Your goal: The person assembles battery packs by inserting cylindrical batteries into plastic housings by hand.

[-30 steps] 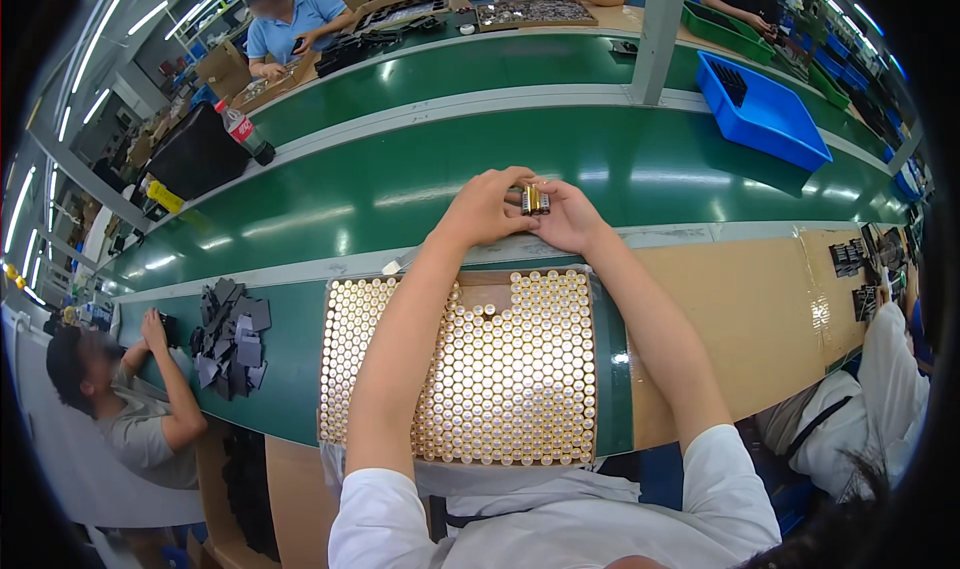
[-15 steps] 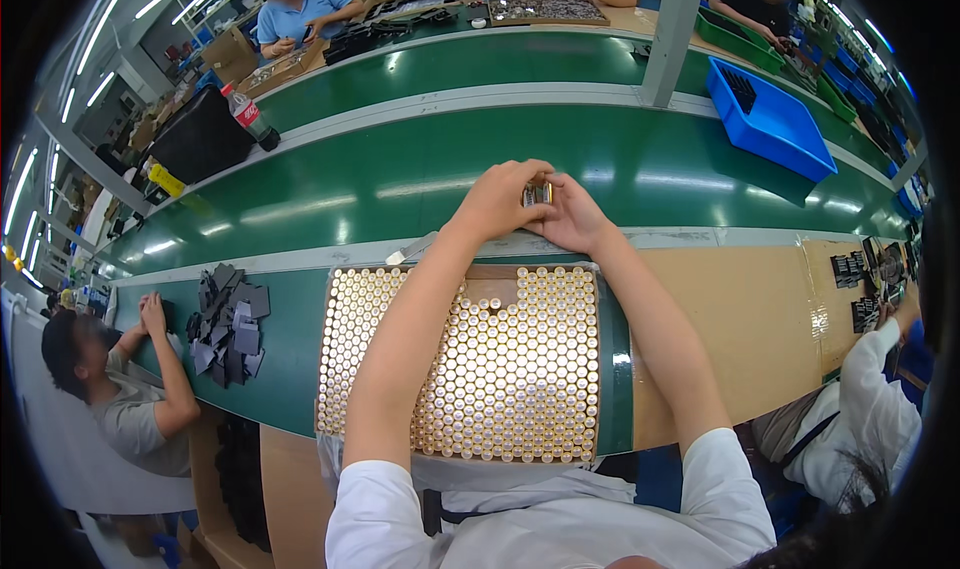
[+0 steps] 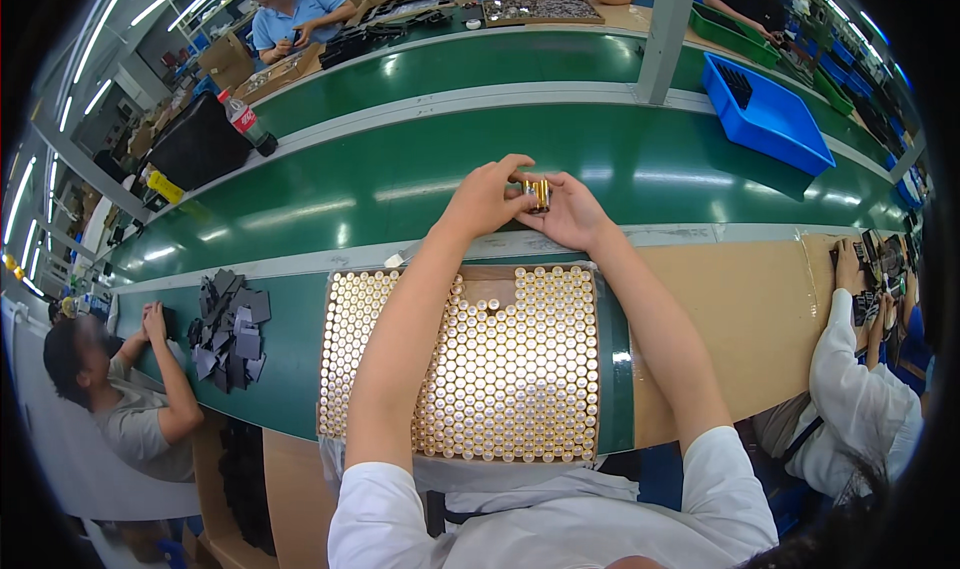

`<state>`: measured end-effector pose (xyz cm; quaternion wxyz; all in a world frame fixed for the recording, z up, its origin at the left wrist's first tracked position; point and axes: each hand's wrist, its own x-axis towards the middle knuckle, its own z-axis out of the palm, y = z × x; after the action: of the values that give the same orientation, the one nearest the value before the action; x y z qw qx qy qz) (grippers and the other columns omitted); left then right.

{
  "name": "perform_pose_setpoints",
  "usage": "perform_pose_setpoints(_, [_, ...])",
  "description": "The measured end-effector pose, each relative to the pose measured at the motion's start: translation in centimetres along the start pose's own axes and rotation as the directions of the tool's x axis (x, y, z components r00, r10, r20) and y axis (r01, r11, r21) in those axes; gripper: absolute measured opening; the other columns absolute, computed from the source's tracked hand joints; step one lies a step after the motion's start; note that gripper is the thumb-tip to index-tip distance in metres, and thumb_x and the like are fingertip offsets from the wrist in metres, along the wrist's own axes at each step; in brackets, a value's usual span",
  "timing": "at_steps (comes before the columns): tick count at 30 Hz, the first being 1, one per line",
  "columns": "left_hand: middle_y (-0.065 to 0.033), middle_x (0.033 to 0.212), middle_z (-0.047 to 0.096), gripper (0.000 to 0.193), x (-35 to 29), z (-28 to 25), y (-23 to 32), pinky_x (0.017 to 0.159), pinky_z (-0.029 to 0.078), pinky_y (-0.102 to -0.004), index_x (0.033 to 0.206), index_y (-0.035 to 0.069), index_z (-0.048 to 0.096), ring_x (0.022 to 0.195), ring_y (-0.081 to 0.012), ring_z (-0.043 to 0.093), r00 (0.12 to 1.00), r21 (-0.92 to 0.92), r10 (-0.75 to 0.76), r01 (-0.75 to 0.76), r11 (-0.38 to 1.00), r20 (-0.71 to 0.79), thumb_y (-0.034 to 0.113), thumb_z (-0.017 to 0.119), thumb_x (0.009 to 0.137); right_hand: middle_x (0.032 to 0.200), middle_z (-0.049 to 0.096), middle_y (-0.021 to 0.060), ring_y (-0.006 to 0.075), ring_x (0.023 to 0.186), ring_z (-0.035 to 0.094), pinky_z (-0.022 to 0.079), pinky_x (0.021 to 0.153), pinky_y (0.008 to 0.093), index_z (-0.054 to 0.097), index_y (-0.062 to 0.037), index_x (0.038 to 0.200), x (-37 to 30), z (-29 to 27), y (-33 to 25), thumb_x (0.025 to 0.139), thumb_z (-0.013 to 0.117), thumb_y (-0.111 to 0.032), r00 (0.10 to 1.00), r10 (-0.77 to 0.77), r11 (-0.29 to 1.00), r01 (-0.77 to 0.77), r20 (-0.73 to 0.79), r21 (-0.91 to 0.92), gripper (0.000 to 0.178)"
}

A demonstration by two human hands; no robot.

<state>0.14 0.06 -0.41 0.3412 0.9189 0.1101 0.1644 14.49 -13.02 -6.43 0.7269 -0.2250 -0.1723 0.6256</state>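
Over the green belt, both of my hands are closed on a small group of gold-coloured batteries [image 3: 538, 195]. My left hand [image 3: 487, 201] grips them from the left, with thumb and fingers at their side. My right hand [image 3: 574, 215] cups them from the right. Whether a holder is around them cannot be made out. Below my forearms lies a box of upright batteries [image 3: 510, 369], packed in tight rows with their round ends up. A gap at its far edge bares brown cardboard [image 3: 492, 287].
Dark grey flat pieces [image 3: 232, 329] are heaped left of the box. Cardboard [image 3: 720, 339] covers the table at right. Across the belt stand a blue bin [image 3: 765, 119] and a drink bottle [image 3: 246, 124]. Co-workers sit on both sides and opposite.
My left hand has shifted slightly left and its fingers have opened a little, so more of the gold batteries shows. At right, a co-worker's arm has reached farther onto the table.
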Motion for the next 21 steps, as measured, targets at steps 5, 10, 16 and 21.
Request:
perform_pose_setpoints(5, [-0.0118, 0.114, 0.076, 0.065, -0.08, 0.09, -0.33, 0.083, 0.058, -0.0358, 0.134, 0.008, 0.062, 0.090, -0.0248, 0.071, 0.995, -0.082, 0.075, -0.080, 0.993, -0.069, 0.008, 0.087, 0.075, 0.129, 0.064, 0.0258, 0.0303, 0.111, 0.067, 0.051, 0.102, 0.0415, 0.053, 0.0036, 0.138, 0.33, -0.23, 0.53, 0.102, 0.043, -0.022, 0.999, 0.035, 0.998, -0.033, -0.033, 0.058, 0.045])
perform_pose_setpoints(10, [-0.0114, 0.110, 0.077, 0.064, -0.01, 0.30, -0.33, 0.081, 0.058, -0.0347, 0.134, 0.009, 0.062, 0.090, -0.0238, 0.071, 0.994, -0.115, 0.108, -0.111, 0.987, -0.028, 0.008, 0.088, 0.074, 0.132, 0.063, 0.0269, 0.0309, 0.113, 0.066, 0.050, 0.106, 0.0429, 0.051, 0.0039, 0.141, 0.28, -0.46, 0.20, 0.103, 0.043, -0.023, 0.995, 0.014, 0.997, -0.021, 0.098, 0.078, 0.048])
perform_pose_setpoints(16, [-0.0112, 0.112, 0.077, 0.068, -0.22, -0.14, -0.67, 0.082, 0.058, -0.0348, 0.135, 0.008, 0.061, 0.090, -0.0237, 0.071, 0.997, -0.123, 0.068, -0.073, 0.990, -0.043, 0.009, 0.090, 0.072, 0.132, 0.063, 0.0279, 0.0299, 0.112, 0.066, 0.049, 0.108, 0.0439, 0.051, 0.0036, 0.141, 0.17, -0.07, 0.29, 0.102, 0.045, -0.024, 1.000, 0.005, 1.000, -0.005, -0.011, 0.031, 0.047])
perform_pose_setpoints(21, [-0.0118, 0.117, 0.076, 0.072, -0.03, -0.21, -0.67, 0.084, 0.059, -0.0358, 0.136, 0.008, 0.059, 0.091, -0.0247, 0.071, 0.998, -0.087, 0.066, -0.068, 0.994, -0.025, 0.009, 0.090, 0.071, 0.133, 0.063, 0.0288, 0.0296, 0.111, 0.066, 0.049, 0.107, 0.0438, 0.052, 0.0030, 0.140, 0.36, -0.52, 0.26, 0.102, 0.045, -0.023, 1.000, 0.012, 0.999, -0.012, 0.006, 0.039, 0.046])
